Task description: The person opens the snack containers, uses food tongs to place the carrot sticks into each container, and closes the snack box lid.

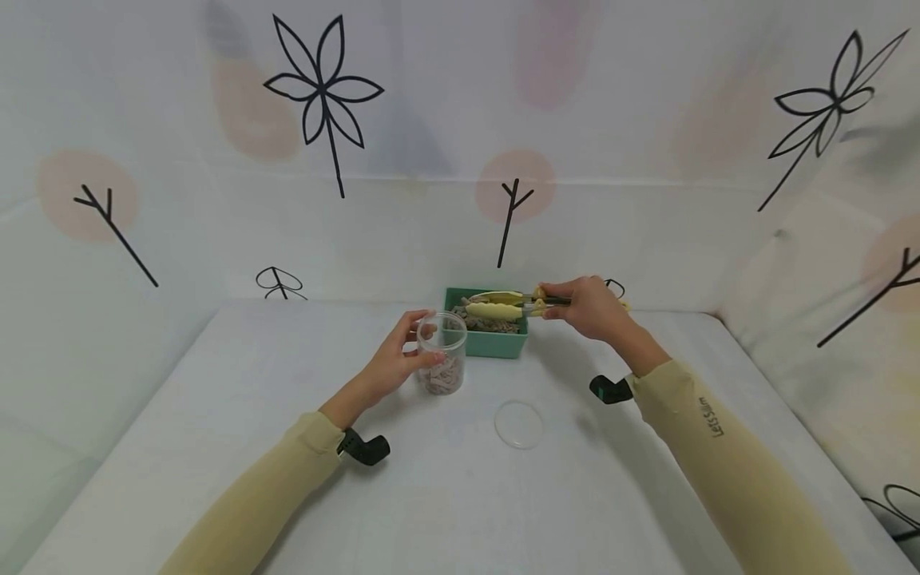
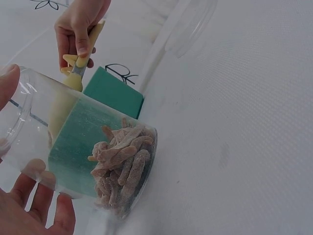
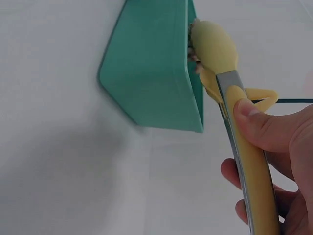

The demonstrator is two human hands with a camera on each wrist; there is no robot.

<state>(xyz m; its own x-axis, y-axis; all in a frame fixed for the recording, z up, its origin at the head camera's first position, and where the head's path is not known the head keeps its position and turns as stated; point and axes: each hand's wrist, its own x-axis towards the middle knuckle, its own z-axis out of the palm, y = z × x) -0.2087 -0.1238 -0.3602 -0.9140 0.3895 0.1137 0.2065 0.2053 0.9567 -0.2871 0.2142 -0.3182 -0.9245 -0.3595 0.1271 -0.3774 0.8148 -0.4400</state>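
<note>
A clear plastic jar (image 1: 442,363) stands on the table, its lower part filled with pale brown, powder-dusted strips (image 2: 122,164). My left hand (image 1: 391,359) grips the jar around its side. In my right hand (image 1: 592,309) is a pair of yellow tongs (image 3: 247,161), held by the handles. The heads of the tongs are at the mouth of a green rectangular box (image 1: 496,345), over brownish pieces (image 1: 496,325) inside it. Whether the tongs pinch any piece is hard to tell.
A clear round lid (image 1: 519,424) lies on the white table (image 1: 446,495) in front of the box. Behind the table hangs a pale cloth backdrop (image 1: 424,231) with line-drawn plants. Dark wrist cameras (image 1: 366,449) sit below both hands.
</note>
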